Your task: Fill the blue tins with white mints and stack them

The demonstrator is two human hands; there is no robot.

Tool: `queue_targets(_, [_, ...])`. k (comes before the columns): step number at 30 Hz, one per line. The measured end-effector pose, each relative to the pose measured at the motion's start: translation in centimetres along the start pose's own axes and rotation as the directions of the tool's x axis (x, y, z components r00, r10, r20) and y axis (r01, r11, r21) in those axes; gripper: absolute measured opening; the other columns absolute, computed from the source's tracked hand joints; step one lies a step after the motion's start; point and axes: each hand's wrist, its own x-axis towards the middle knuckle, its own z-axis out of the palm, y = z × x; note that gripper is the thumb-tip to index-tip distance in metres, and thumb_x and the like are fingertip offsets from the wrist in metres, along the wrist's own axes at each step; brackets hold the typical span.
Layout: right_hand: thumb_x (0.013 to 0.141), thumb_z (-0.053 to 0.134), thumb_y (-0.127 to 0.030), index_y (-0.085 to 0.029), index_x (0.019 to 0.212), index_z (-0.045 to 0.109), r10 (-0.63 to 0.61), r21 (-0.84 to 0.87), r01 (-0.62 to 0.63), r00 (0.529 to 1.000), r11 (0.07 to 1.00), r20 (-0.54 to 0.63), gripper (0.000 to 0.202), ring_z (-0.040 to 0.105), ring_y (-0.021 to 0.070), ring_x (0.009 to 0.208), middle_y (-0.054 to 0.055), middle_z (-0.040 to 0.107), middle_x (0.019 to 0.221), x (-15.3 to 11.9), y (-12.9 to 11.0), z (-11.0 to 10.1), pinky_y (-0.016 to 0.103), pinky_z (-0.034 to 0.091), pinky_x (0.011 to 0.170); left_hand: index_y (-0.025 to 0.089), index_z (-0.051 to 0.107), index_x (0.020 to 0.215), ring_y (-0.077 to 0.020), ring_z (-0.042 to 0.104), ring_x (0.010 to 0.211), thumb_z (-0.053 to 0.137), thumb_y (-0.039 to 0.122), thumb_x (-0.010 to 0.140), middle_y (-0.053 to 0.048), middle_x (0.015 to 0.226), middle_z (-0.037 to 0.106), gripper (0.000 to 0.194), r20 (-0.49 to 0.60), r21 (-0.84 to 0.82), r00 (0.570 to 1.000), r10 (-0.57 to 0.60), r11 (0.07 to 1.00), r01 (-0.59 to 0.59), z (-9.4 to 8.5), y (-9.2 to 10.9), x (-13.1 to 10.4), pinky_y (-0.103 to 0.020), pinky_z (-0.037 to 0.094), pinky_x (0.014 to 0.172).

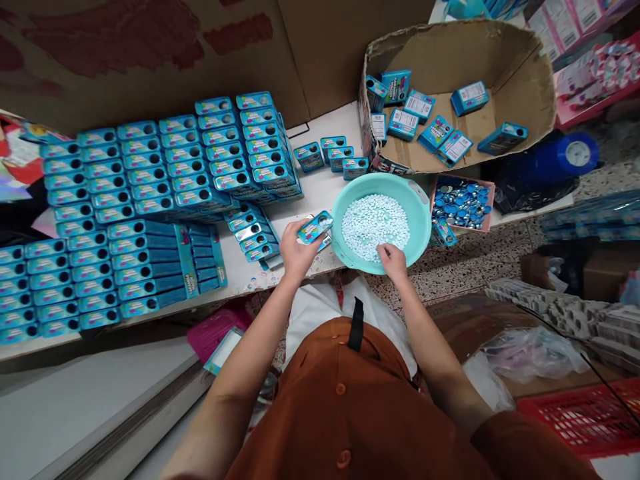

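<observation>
My left hand [294, 252] is closed around a small blue printed box [314, 228], held just left of the bowl with its holed end facing up. The turquoise plastic bowl [423, 215] sits at the table's front edge. Inside it lies a layer of small pale round pellets [373, 217]. My right hand [393, 260] reaches over the bowl's near rim, fingertips pinched together at the pellets. Whatever is between those fingertips is too small to make out. Beside my left hand stands a short row of similar blue boxes [253, 233].
Stacked blue boxes [145, 167] fill the table's left side. Several loose boxes [340, 157] stand behind the bowl. A cut-down cardboard box [520, 80] with blue boxes inside is at the back right. Right of the bowl, a pink tray [491, 207] holds small round metallic-blue caps [460, 203].
</observation>
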Motion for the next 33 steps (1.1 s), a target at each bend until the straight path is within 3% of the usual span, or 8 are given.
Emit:
queue_targets(3, [0.088,0.041,-0.044,-0.022,0.066,0.056,-0.005,-0.024,0.006,1.000,1.000,0.028,0.035,0.049,0.0164,0.066,0.002,0.057,0.066,0.1,0.0,-0.1,0.026,0.034,0.062,0.020,0.057,0.104,-0.0200,0.060,0.090,0.073,0.042,0.068,-0.003,0.099,0.062,0.045,-0.066,-0.126,0.968,-0.242,0.964,0.233,0.2,-2.6,0.0,-0.032,0.048,0.081])
queue_targets(6, [0.090,0.038,-0.046,-0.022,0.064,0.054,0.001,-0.059,0.002,0.998,0.998,0.064,0.039,0.045,0.0157,0.060,0.001,0.053,0.062,0.2,0.1,-0.2,0.027,0.031,0.058,0.019,0.056,0.099,-0.0175,0.059,0.086,0.076,0.041,0.063,-0.001,0.093,0.060,0.047,-0.076,-0.164,0.938,-0.337,0.933,0.321,0.3,-5.0,0.1,-0.028,0.047,0.078])
queue_targets(13, [0.089,0.040,-0.048,-0.021,0.068,0.058,0.016,-0.087,-0.012,0.999,0.996,0.038,0.039,0.049,0.0167,0.063,0.003,0.056,0.066,0.3,0.3,0.2,0.028,0.033,0.060,0.020,0.052,0.090,-0.0150,0.056,0.077,0.076,0.032,0.064,0.002,0.084,0.058,0.038,-0.008,-0.046,0.954,-0.301,0.953,0.300,2.3,-8.2,1.4,-0.025,0.045,0.072])
queue_targets(21, [0.088,0.042,-0.048,-0.021,0.072,0.062,0.042,-0.108,-0.037,0.998,0.993,0.046,0.037,0.051,0.0169,0.066,0.003,0.059,0.069,0.7,0.2,0.4,0.028,0.036,0.064,0.021,0.054,0.097,-0.0186,0.059,0.084,0.072,0.031,0.069,-0.001,0.091,0.063,0.035,0.077,0.032,0.964,-0.256,0.967,0.254,4.6,-9.4,2.4,-0.029,0.046,0.079])
queue_targets(26, [0.087,0.043,-0.047,-0.021,0.072,0.062,0.021,-0.107,-0.014,0.998,0.994,0.060,0.036,0.053,0.0174,0.069,0.003,0.061,0.071,1.3,-0.4,0.9,0.028,0.037,0.065,0.019,0.054,0.106,-0.0219,0.059,0.099,0.071,0.026,0.070,-0.006,0.105,0.062,0.041,0.090,0.033,0.975,-0.202,0.979,0.200,4.0,-9.2,2.2,-0.034,0.045,0.090])
queue_targets(30, [0.087,0.043,-0.046,-0.021,0.071,0.061,0.003,-0.102,0.005,0.997,0.995,0.080,0.035,0.053,0.0169,0.069,0.003,0.061,0.071,1.6,-1.0,1.0,0.028,0.037,0.066,0.017,0.047,0.124,-0.0256,0.050,0.118,0.074,0.024,0.068,-0.011,0.123,0.055,0.063,0.080,0.036,0.989,-0.123,0.992,0.121,2.3,-8.7,1.3,-0.038,0.038,0.104])
queue_targets(33, [0.088,0.041,-0.046,-0.021,0.071,0.060,-0.005,-0.098,0.014,0.996,0.995,0.094,0.036,0.053,0.0169,0.069,0.003,0.061,0.072,1.7,-1.1,1.0,0.027,0.036,0.065,0.018,0.044,0.128,-0.0274,0.046,0.123,0.073,0.030,0.070,-0.012,0.127,0.053,0.066,0.052,0.063,0.994,-0.099,0.993,0.096,0.7,-8.5,-0.4,-0.040,0.036,0.107])
